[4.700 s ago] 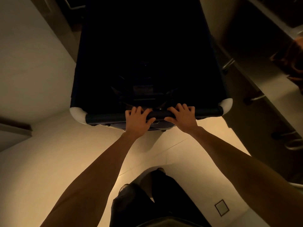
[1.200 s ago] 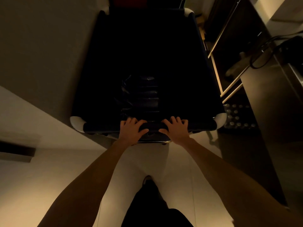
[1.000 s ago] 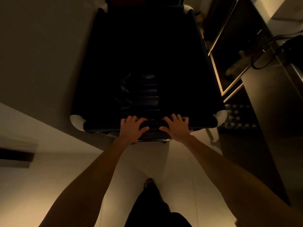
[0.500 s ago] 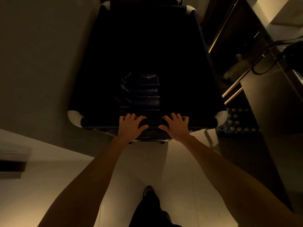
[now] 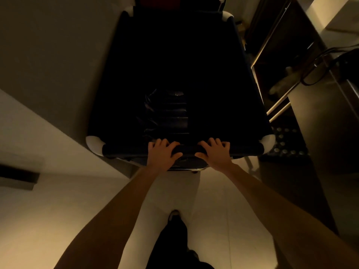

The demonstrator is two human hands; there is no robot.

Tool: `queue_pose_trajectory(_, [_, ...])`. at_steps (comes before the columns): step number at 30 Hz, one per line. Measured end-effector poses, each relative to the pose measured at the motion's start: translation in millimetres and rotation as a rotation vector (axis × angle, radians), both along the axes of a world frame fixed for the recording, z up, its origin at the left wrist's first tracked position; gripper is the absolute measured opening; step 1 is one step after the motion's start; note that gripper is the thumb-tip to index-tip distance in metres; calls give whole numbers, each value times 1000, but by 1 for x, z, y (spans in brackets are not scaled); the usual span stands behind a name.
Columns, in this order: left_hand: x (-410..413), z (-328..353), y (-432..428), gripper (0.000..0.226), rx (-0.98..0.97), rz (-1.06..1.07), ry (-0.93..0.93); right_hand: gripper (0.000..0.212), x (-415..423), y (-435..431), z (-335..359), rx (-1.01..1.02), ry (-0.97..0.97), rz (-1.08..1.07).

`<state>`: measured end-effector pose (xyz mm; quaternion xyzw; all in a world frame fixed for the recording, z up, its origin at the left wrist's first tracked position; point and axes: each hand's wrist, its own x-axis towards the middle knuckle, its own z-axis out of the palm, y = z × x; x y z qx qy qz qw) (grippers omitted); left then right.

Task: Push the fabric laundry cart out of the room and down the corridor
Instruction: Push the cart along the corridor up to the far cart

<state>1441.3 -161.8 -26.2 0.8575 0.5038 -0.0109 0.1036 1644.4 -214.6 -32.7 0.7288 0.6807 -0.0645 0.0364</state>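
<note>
The dark fabric laundry cart [image 5: 250, 105] fills the middle of the head view, with white rounded corners at its rim. Its inside is nearly black; a shiny dark bundle [image 5: 167, 113] lies at the bottom near my side. My left hand [image 5: 161, 155] and my right hand [image 5: 215, 154] both grip the padded near rail of the cart, side by side at its middle, arms stretched out. One of my feet [image 5: 174, 216] shows on the pale floor below.
A wall [image 5: 48, 65] runs close along the cart's left side, ending in a corner. On the right stand a dark shelf unit with rails [image 5: 279, 101], a steel counter [image 5: 330, 123] with a black cable, and a studded dark mat [image 5: 285, 144] on the floor.
The cart has rolled forward along the left wall, from the cabinet-lined room into a narrower passage. Both hands keep the same hold on the rail; the wall corner has slid nearer to me.
</note>
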Motion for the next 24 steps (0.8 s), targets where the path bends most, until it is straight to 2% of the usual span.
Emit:
queue_pose_trajectory(5, [-10,2,-47,48,-18,2,34,71,-13,-46,0,65,76,-3])
queue_pose_trajectory(9, [-19,-1,-78,50,-10,2,2,63,-19,-79,-3,83,50,24])
queue_pose_trajectory(12, [-25,-6,-94,62,30,-13,-51,59,-24,-96,-6,146,30,36])
queue_pose_trajectory(15, [-30,-9,-102,61,51,-13,-84,57,-28,-105,-8,176,21,37])
queue_pose_trajectory(20, [-31,-5,-95,68,32,-18,-76,56,-31,-102,-5,186,14,32])
queue_pose_trajectory(24, [-26,-5,-75,61,35,-10,-33,57,-26,-83,-6,154,18,35])
